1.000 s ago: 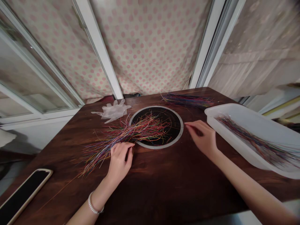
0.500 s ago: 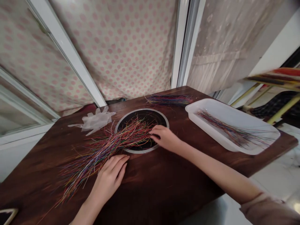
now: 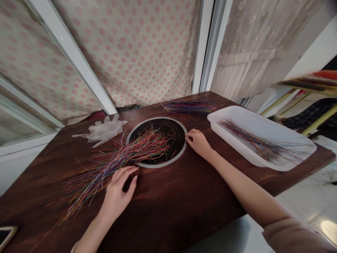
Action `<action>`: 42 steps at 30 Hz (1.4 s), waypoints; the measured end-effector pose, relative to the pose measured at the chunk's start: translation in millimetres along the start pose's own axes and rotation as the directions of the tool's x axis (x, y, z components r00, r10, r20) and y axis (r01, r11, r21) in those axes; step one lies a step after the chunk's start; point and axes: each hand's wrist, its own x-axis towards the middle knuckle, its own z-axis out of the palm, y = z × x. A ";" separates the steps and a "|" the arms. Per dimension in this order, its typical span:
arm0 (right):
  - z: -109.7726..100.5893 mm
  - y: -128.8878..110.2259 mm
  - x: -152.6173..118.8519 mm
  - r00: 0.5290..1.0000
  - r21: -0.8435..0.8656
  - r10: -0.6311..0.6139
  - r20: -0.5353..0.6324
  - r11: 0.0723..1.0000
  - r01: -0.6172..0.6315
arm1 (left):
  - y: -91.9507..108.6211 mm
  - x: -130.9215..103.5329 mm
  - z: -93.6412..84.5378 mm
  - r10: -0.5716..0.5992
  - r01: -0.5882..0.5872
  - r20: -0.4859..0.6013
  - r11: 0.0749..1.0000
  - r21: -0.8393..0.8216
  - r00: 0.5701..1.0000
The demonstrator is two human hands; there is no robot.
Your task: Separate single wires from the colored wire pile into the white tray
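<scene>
The left hand (image 3: 121, 189) is open, its fingers curved and its thumb apart from them, at the near edge of a loose bundle of thin multicoloured wires (image 3: 126, 154). The bundle runs from beside this hand's far left to in front of it, its right end fanned over a round black plate with a pale rim (image 3: 180, 143). The right hand (image 3: 198, 140) is at the right rim of that plate, thumb and fingertips brought together; whether a strand is pinched between them is too small to tell.

Right of the right hand, a white plastic tray (image 3: 244, 147) holds a second wire bundle (image 3: 252, 140). Beyond the right hand, near the far edge of the wooden tabletop (image 3: 163, 203), lies a third, darker bundle (image 3: 189, 107). A crumpled clear glove (image 3: 105, 130) lies beyond the left hand, left of the plate. The corner of a pale-framed phone (image 3: 7, 237) shows left of the left hand.
</scene>
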 end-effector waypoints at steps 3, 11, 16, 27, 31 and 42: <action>1.3 1.9 0.7 1.000 -0.013 -0.010 -0.007 1.000 0.010 | 0.2 0.3 -0.8 -0.027 0.026 -0.033 1.000 -0.012 0.999; -1.4 2.9 -1.2 0.999 -0.030 -0.027 -0.043 0.999 0.025 | -0.2 -2.6 1.7 -0.012 0.012 -0.036 1.000 0.000 0.999; -18.1 0.8 -0.4 0.987 -0.016 0.011 -0.158 1.000 -0.014 | 2.0 -2.3 -0.3 0.004 -0.004 -0.031 1.000 0.004 0.999; -50.1 -72.4 -17.7 0.929 0.607 0.122 -0.349 0.785 0.124 | 8.6 -2.1 -3.1 -0.022 0.022 -0.046 1.000 0.004 0.999; -43.0 -99.7 -26.6 0.977 0.951 0.208 0.033 0.295 -0.095 | 19.8 -3.0 -6.3 0.012 -0.009 -0.058 0.998 0.059 0.998; -15.0 -130.4 -52.4 0.793 0.799 -0.123 0.596 -0.011 -0.602 | 33.5 0.2 -7.5 0.222 -0.221 -0.012 0.971 0.088 0.975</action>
